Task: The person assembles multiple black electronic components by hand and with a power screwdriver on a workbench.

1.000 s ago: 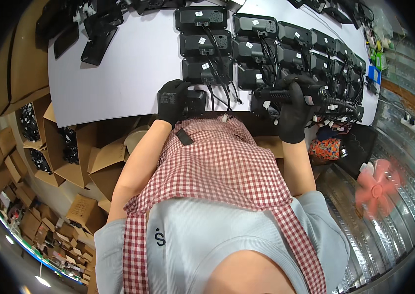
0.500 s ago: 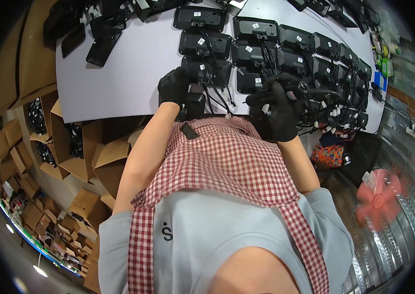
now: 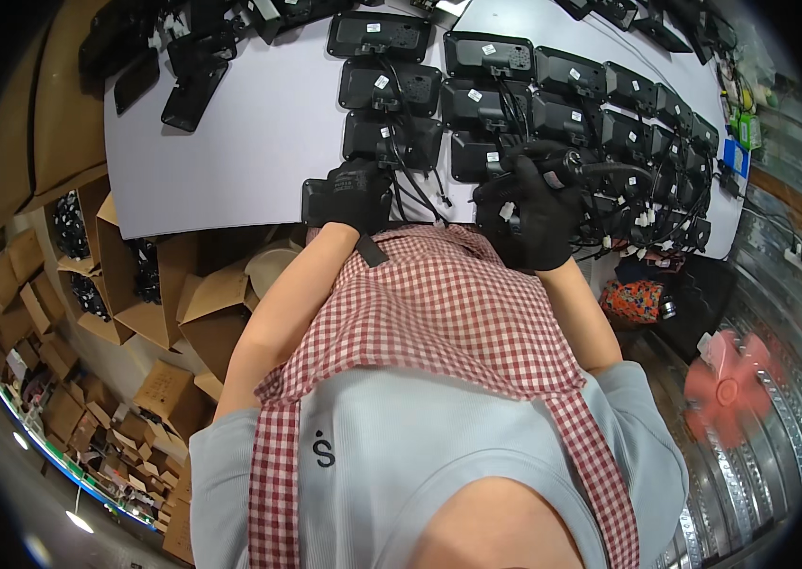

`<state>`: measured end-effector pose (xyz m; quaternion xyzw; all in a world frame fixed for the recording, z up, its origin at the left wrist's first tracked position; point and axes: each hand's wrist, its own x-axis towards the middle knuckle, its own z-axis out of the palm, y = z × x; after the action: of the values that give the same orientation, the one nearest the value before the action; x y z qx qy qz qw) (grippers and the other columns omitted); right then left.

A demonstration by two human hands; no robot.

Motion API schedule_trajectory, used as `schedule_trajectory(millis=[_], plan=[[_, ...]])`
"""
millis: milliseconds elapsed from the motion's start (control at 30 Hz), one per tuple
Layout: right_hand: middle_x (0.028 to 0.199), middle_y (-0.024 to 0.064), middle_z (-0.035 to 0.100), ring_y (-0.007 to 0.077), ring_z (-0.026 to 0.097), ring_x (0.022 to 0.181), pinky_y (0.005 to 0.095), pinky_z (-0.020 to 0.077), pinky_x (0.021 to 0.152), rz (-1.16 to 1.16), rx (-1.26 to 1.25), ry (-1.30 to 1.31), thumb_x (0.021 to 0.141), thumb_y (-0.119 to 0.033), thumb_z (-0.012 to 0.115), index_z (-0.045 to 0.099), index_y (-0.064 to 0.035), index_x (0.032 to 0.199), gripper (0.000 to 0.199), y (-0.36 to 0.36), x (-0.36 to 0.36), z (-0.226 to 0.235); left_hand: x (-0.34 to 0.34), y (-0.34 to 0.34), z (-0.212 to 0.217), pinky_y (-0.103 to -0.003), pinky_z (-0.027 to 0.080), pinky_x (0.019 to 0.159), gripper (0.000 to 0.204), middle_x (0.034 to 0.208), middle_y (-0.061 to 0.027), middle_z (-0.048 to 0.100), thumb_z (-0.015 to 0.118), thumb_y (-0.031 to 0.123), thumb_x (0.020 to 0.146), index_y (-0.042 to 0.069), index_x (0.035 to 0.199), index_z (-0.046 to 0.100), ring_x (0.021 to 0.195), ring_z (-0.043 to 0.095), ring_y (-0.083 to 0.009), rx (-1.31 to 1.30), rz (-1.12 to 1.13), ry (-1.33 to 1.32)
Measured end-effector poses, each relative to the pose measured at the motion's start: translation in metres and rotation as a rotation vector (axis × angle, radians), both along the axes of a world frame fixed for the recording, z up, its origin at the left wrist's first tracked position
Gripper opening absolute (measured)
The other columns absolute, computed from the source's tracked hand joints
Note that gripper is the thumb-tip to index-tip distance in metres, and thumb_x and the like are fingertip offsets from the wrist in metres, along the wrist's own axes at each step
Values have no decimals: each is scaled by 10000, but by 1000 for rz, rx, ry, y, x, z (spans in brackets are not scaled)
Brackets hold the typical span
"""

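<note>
My left hand (image 3: 358, 196), in a black glove, lies over a flat black device (image 3: 315, 202) at the table's front edge. Its fingers are curled down beside the black cables (image 3: 410, 194); whatever is between them is hidden. My gloved right hand (image 3: 538, 211) is closed around a black corded tool (image 3: 496, 190) that looks like an electric screwdriver. The tool's tip points left, towards the gap between two columns of devices. Just beyond my left hand lies another black device (image 3: 373, 140) with a white label. Another device (image 3: 473, 156) sits beyond the tool.
Rows of similar black devices (image 3: 567, 71) with cables and white plugs cover the table's right side. More black parts (image 3: 194, 95) lie at the far left of the white table (image 3: 240, 171). Open cardboard boxes (image 3: 145, 322) stand at left, a red fan (image 3: 727, 391) at right.
My left hand has moved right, from the near device's left side to over its middle, and that device's left end now shows. My right hand keeps its grip on the tool, nearly still.
</note>
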<state>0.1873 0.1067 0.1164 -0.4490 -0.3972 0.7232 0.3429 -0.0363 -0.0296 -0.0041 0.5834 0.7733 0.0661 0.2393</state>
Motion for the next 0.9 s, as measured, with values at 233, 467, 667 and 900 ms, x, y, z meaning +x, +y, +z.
schedule_trajectory(millis=[233, 467, 667, 900], plan=[[829, 109, 656, 207, 664, 615, 305, 548, 541, -19, -37, -14, 924, -31, 590, 566, -24, 1068, 146, -4, -17, 1, 2, 7, 8, -432, 528, 725, 219, 935, -131, 663, 682, 302, 756, 111, 864, 682, 871, 651, -302, -113, -127, 73], [749, 90, 642, 145, 629, 553, 261, 502, 504, 55, 71, -71, 917, -64, 611, 572, -11, 1045, 144, -2, -17, -5, -5, 0, 8, -442, 532, 748, 281, 927, -156, 663, 692, 300, 741, 95, 934, 675, 864, 650, -337, -36, -95, 1], [777, 82, 653, 130, 620, 558, 253, 497, 510, 32, 159, -102, 928, -73, 606, 581, -10, 1032, 124, -10, -20, -2, -27, -25, -36, -436, 527, 822, 364, 1030, -176, 663, 697, 250, 785, 81, 1104, 648, 953, 644, -366, 101, 2, -221], [914, 61, 665, 148, 649, 844, 299, 533, 768, -83, 84, -96, 900, 6, 606, 637, -17, 1003, 110, -32, -24, -1, -43, -31, -36, -417, 524, 820, 297, 1085, -151, 651, 650, 123, 836, 96, 1131, 637, 987, 637, -346, 124, -36, -354]])
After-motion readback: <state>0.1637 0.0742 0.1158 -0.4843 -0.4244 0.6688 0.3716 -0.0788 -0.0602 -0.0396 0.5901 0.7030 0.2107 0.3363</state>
